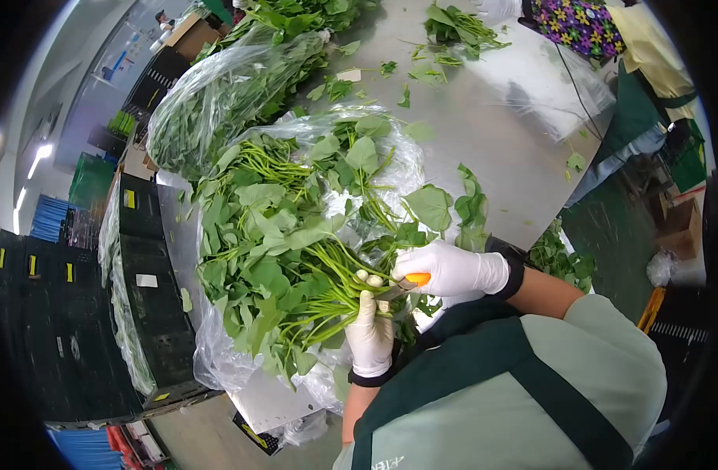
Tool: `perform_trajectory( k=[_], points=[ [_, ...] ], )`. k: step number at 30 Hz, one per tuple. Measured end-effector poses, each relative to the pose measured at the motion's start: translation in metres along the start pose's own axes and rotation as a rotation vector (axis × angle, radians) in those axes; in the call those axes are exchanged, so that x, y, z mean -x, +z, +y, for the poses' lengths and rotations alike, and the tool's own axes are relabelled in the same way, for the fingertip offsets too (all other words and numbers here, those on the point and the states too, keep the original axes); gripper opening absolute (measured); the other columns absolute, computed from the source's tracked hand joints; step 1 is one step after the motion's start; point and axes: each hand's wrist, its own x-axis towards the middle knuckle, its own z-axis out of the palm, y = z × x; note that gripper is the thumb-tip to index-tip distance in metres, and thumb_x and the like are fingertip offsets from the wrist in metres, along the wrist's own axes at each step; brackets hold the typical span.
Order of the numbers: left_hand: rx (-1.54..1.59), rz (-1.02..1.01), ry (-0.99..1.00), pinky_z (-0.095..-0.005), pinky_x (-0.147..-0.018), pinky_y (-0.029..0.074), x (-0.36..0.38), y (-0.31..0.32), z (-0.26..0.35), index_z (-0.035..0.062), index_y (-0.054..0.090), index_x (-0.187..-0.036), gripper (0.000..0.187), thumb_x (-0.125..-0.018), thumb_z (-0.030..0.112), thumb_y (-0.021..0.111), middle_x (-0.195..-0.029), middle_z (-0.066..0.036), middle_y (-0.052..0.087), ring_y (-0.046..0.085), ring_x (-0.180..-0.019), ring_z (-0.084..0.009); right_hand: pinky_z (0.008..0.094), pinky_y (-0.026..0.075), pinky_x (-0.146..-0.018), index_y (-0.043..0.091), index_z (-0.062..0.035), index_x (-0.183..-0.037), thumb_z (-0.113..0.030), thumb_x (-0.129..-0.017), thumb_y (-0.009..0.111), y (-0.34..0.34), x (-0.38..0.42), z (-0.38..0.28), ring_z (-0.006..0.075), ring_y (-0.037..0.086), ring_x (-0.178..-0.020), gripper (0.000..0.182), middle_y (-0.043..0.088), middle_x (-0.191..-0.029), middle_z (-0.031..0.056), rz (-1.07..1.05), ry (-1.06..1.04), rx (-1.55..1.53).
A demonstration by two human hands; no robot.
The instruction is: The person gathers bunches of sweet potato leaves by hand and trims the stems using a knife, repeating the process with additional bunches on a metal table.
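My left hand (370, 333), in a white glove, is closed around the stems of a bunch of leafy greens (328, 274). My gloved right hand (445, 269) grips a knife (418, 279) with an orange handle. Its short blade lies against the stems, close to my left fingers and thumb. Broad green leaves fan out to the left of both hands, over a larger heap (257, 211) on clear plastic. Some of the blade is hidden by my fingers and the stems.
Behind the heap a clear plastic bag (218, 102) full of greens lies on the metal table (523, 188). A small bunch (461, 30) sits at the far side, near a person in a flowered sleeve (574, 27). Black crates (151, 290) stand along the left.
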Motion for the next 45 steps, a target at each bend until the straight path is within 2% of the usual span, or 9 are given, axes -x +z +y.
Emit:
perform_trajectory(
  k=[7, 9, 11, 16, 20, 27, 37, 43, 45],
  points=[
    [-0.113, -0.047, 0.039, -0.0215, -0.066, 0.040, -0.002, 0.002, 0.000, 0.0080, 0.053, -0.103, 0.010, -0.094, 0.012, 0.054, -0.093, -0.003, 0.055, 0.048, -0.075, -0.0099, 0.0347, 0.045, -0.060, 0.058, -0.0025, -0.089, -0.009, -0.078, 0.065, 0.011, 0.001, -0.002, 0.0272, 0.057, -0.065, 0.015, 0.057, -0.076, 0.0116, 0.046, 0.092, 0.107],
    [-0.174, -0.072, 0.079, -0.0224, -0.069, 0.037, -0.001, 0.004, -0.001, 0.0089, 0.052, -0.103, 0.010, -0.096, 0.016, 0.052, -0.092, -0.001, 0.053, 0.044, -0.074, -0.0101, 0.0335, 0.045, -0.049, 0.060, -0.0039, -0.080, -0.016, -0.085, 0.059, 0.029, 0.002, 0.003, 0.0218, 0.056, -0.050, 0.013, 0.062, -0.069, 0.0095, 0.325, 0.303, 0.034],
    [-0.178, -0.014, 0.256, -0.0236, -0.074, 0.036, -0.002, 0.000, -0.003, 0.0101, 0.053, -0.102, 0.010, -0.096, 0.017, 0.051, -0.093, -0.001, 0.051, 0.042, -0.077, -0.0104, 0.0208, 0.038, -0.041, 0.060, -0.0015, -0.083, -0.022, -0.092, 0.053, 0.021, 0.000, 0.000, 0.0039, 0.048, -0.044, 0.024, 0.064, -0.069, 0.0032, 0.448, 0.637, -0.715],
    [-0.176, 0.047, 0.340, -0.0260, -0.074, 0.038, -0.007, -0.009, 0.008, 0.0073, 0.051, -0.097, 0.007, -0.095, 0.014, 0.053, -0.094, -0.005, 0.052, 0.045, -0.077, -0.0133, 0.0308, 0.049, -0.059, 0.059, -0.0005, -0.089, -0.015, -0.085, 0.057, 0.008, 0.008, 0.000, 0.0233, 0.063, -0.062, 0.015, 0.065, -0.079, 0.0128, 0.094, 0.411, 0.134],
    [-0.258, -0.022, 0.401, -0.0282, -0.076, 0.038, -0.005, -0.002, -0.001, 0.0065, 0.051, -0.096, 0.007, -0.093, 0.013, 0.054, -0.095, -0.006, 0.051, 0.045, -0.078, -0.0142, 0.0400, 0.049, -0.066, 0.058, -0.0018, -0.093, -0.007, -0.076, 0.054, 0.022, 0.001, -0.021, 0.0357, 0.063, -0.074, 0.019, 0.064, -0.080, 0.0191, 0.063, 0.422, -0.011],
    [-0.096, 0.000, 0.419, -0.0291, -0.078, 0.038, -0.002, -0.015, 0.016, 0.0096, 0.049, -0.093, 0.008, -0.096, 0.017, 0.050, -0.087, -0.002, 0.047, 0.042, -0.074, -0.0118, 0.0435, 0.050, -0.064, 0.059, -0.0005, -0.079, -0.016, -0.079, 0.051, 0.003, 0.010, 0.022, 0.0367, 0.063, -0.070, 0.017, 0.063, -0.074, 0.0214, -0.043, 0.729, 0.025],
    [-0.025, 0.027, 0.193, -0.0312, -0.085, 0.038, 0.005, -0.027, 0.013, 0.0104, 0.053, -0.107, 0.017, -0.096, 0.023, 0.053, -0.098, 0.000, 0.056, 0.045, -0.073, -0.0116, 0.0420, 0.052, -0.063, 0.067, -0.0029, -0.076, -0.020, -0.074, 0.062, 0.013, -0.073, 0.090, 0.0330, 0.066, -0.071, 0.018, 0.066, -0.076, 0.0164, 0.131, 0.546, 0.761],
    [-0.057, 0.061, 0.220, -0.0323, -0.088, 0.039, 0.003, -0.042, 0.017, 0.0080, 0.053, -0.106, 0.017, -0.096, 0.021, 0.051, -0.097, -0.002, 0.056, 0.051, -0.091, -0.0148, 0.0414, 0.050, -0.062, 0.063, -0.0058, -0.084, -0.021, -0.076, 0.058, -0.032, -0.062, 0.058, 0.0343, 0.063, -0.068, 0.018, 0.064, -0.073, 0.0163, 0.251, 0.472, 0.429],
    [-0.058, 0.040, 0.213, -0.0318, -0.089, 0.039, -0.002, -0.043, 0.014, 0.0080, 0.052, -0.106, 0.017, -0.096, 0.021, 0.051, -0.097, -0.002, 0.055, 0.050, -0.092, -0.0156, 0.0384, 0.050, -0.060, 0.060, -0.0044, -0.086, -0.018, -0.077, 0.060, -0.048, -0.046, 0.034, 0.0328, 0.062, -0.066, 0.017, 0.063, -0.072, 0.0154, 0.284, 0.603, -0.052]
  ],
)
